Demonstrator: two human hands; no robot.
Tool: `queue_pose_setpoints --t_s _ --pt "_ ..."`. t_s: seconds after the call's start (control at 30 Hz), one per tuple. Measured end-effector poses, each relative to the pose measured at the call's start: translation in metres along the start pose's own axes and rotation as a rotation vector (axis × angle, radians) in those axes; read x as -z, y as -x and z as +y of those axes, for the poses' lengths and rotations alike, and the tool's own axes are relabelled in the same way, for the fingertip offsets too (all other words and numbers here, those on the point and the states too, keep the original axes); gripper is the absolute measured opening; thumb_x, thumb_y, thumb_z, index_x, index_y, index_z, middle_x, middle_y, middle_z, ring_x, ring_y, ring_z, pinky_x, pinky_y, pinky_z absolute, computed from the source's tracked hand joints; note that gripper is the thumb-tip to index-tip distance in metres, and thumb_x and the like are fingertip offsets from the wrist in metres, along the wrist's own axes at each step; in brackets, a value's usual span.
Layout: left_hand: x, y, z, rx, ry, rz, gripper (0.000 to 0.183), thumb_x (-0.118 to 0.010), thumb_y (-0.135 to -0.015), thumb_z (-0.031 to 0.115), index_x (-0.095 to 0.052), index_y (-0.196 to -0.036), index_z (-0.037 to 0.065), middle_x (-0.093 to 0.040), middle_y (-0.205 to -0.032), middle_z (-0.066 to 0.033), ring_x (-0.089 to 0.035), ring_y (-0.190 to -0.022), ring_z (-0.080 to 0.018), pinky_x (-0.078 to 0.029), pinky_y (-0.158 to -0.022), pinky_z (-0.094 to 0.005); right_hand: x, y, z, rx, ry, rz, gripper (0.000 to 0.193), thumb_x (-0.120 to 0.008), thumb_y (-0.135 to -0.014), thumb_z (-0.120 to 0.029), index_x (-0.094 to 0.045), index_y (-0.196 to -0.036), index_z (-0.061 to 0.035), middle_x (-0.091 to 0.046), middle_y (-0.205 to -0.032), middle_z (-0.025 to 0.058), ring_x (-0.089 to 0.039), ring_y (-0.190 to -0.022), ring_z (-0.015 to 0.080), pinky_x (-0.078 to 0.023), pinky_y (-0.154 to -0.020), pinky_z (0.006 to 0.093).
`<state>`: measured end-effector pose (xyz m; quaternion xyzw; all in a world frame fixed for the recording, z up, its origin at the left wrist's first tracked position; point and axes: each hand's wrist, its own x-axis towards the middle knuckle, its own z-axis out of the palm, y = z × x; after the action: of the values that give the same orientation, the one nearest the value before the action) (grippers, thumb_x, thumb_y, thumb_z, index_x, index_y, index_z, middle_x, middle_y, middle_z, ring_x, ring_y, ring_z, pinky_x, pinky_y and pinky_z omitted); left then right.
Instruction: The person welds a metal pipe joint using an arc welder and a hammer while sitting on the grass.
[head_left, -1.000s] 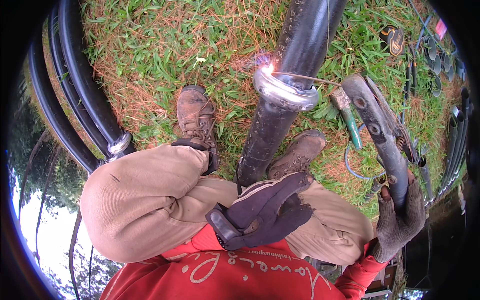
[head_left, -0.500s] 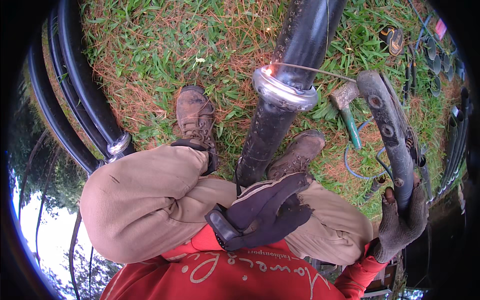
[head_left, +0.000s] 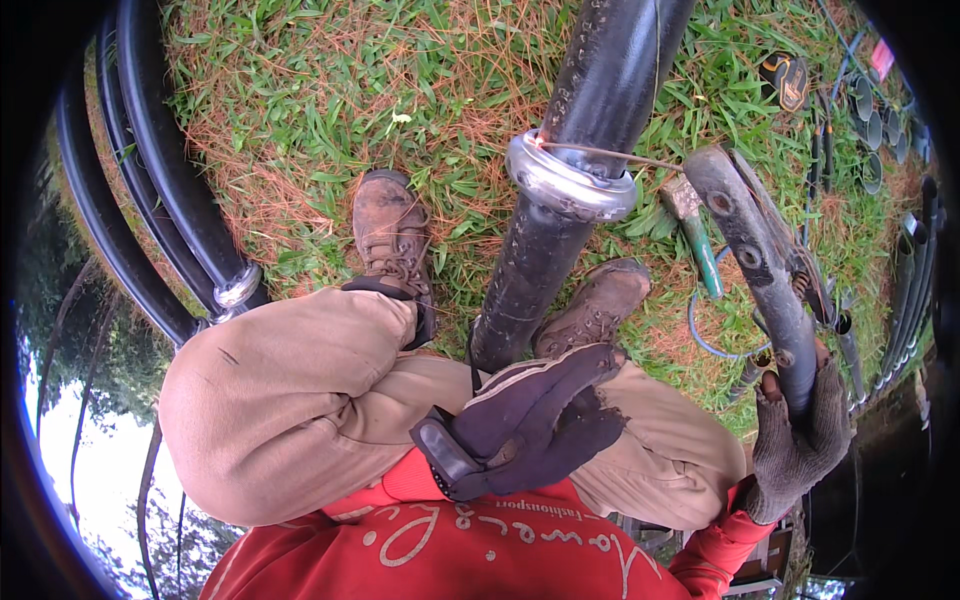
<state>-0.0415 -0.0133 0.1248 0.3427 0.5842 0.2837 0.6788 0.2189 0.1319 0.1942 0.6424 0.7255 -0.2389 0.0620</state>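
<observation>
Ground: grass strewn with brown pine needles. Wearer seated or crouched, in a red sweatshirt and tan trousers, knees apart.

Main workpiece: black steel pipe, running from the top edge down between the boots, slightly slanted. Several more black pipes at far left, beside the knee.

Electrode holder, long, grey, worn, right of the workpiece, its tip pointing up and left. Left hand, dark glove: lies across the lap near the pipe's lower end; fingers loosely extended, thumb apart, nothing seen in the grasp. Right hand, knitted glove with bare fingertips: fingers closed around the lower end of the holder, thumb along its near side.

Silver metal collar encircles the pipe, forward of the boots. Brown left boot apart from the pipe; right boot just beside it. Green-handled hammer on the grass, head near the holder's tip.

Thin welding rod spans from holder to collar. Smallest: orange glowing spot at the rod's far end, on the collar's upper left edge.
</observation>
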Motion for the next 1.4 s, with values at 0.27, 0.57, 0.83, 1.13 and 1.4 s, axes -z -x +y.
queue_pose_setpoints --t_s 0.27,0.57,0.83,1.13,1.4 --pt "-0.004 -0.002 -0.004 -0.058 0.064 0.036 0.065 -0.093 -0.085 0.01 -0.066 -0.143 -0.003 -0.077 -0.127 -0.0156 -0.078 -0.092 -0.0183 -0.064 -0.08 -0.0323 0.0 0.0 0.0 -0.007 -0.016 0.005 0.054 -0.088 -0.086 -0.007 -0.072 -0.136 0.0068 -0.08 -0.12 0.0176 -0.075 -0.104 0.0241 -0.058 -0.097 0.038" --pt "-0.001 -0.009 -0.006 -0.12 0.069 0.001 0.07 -0.088 -0.09 0.01 -0.055 -0.151 -0.003 -0.067 -0.08 -0.0086 -0.064 -0.066 -0.0246 -0.052 -0.062 -0.0385 -0.001 0.007 0.01 0.033 -0.076 0.105 0.056 -0.087 -0.086 0.004 -0.069 -0.14 0.008 -0.077 -0.129 0.0163 -0.071 -0.115 0.0219 -0.055 -0.105 0.0393" --pt "0.002 -0.002 -0.002 -0.047 -0.039 -0.053 0.061 -0.091 -0.087 0.011 -0.068 -0.141 -0.004 -0.075 -0.131 -0.0195 -0.078 -0.096 -0.0196 -0.064 -0.083 -0.0335 0.001 0.0 0.0 -0.001 -0.006 0.007 0.054 -0.088 -0.087 -0.001 -0.071 -0.138 0.0069 -0.08 -0.121 0.0151 -0.073 -0.107 0.0199 -0.056 -0.1 0.0374" --pt "0.002 -0.002 0.002 -0.052 -0.12 -0.026 0.041 -0.089 -0.089 0.013 -0.079 -0.129 0.011 -0.071 -0.138 -0.0247 -0.079 -0.102 -0.0228 -0.067 -0.082 -0.032 -0.001 -0.002 -0.005 0.008 0.029 0.002 0.052 -0.088 -0.087 -0.004 -0.072 -0.136 0.0055 -0.08 -0.117 0.0146 -0.073 -0.104 0.0204 -0.057 -0.098 0.0371" --pt "0.001 0.004 -0.007 -0.163 -0.301 -0.071 0.037 -0.086 -0.091 0.013 -0.08 -0.127 0.016 -0.073 -0.134 -0.026 -0.079 -0.107 -0.0254 -0.068 -0.083 -0.0329 0.0 -0.003 -0.007 0.033 0.073 0.013 0.054 -0.089 -0.085 -0.007 -0.073 -0.135 0.0067 -0.08 -0.119 0.0176 -0.076 -0.102 0.0262 -0.058 -0.096 0.0404"
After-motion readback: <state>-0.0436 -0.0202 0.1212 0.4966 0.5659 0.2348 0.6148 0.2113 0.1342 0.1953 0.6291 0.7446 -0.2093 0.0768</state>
